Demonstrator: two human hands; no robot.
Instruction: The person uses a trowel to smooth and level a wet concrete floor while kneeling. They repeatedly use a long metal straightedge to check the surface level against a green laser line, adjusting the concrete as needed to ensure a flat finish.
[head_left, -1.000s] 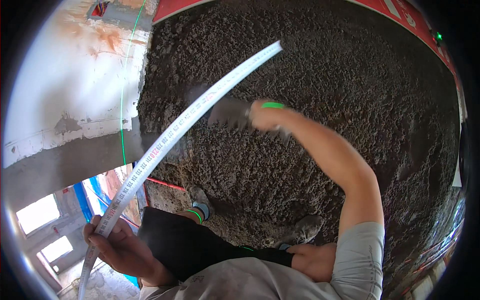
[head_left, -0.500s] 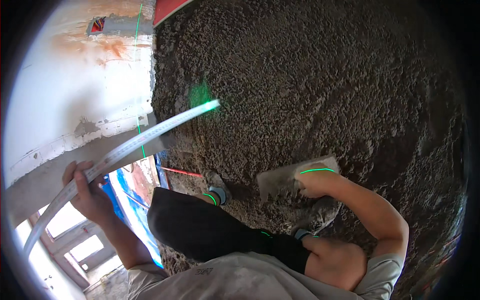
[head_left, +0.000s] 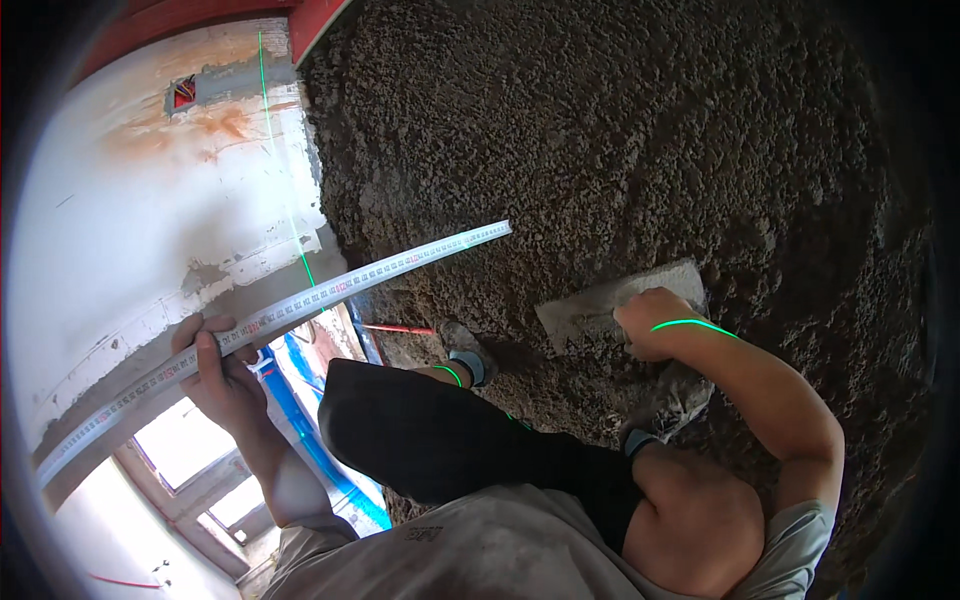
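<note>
Observation, head view. My left hand (head_left: 225, 372) is wrapped around a long white graduated levelling staff (head_left: 300, 298); the fingers (head_left: 208, 352) are closed over its flat face near the lower third. The staff runs up and to the right from those fingers, and its far tip hangs just above the rough dark-grey wet screed bed (head_left: 620, 150).

My right hand (head_left: 650, 322) presses on a flat grey rectangular float (head_left: 610, 305), fingers closed over its top; I cannot tell the handle beneath them. The float lies flat on the screed, directly under that hand.

A green laser line (head_left: 285, 190) crosses the white plastered wall (head_left: 130, 210) to the left of the staff, and another streak falls across my right forearm.

Judgement on progress: the screed is spread but nearly all of it beyond the right fingers is coarse and crumbly. Only a small patch beside the float looks flattened. Levelling and smoothing appear to be at an early stage, most of the surface left to do.

My shoe (head_left: 468, 362) stands in the mix between both hands.
</note>
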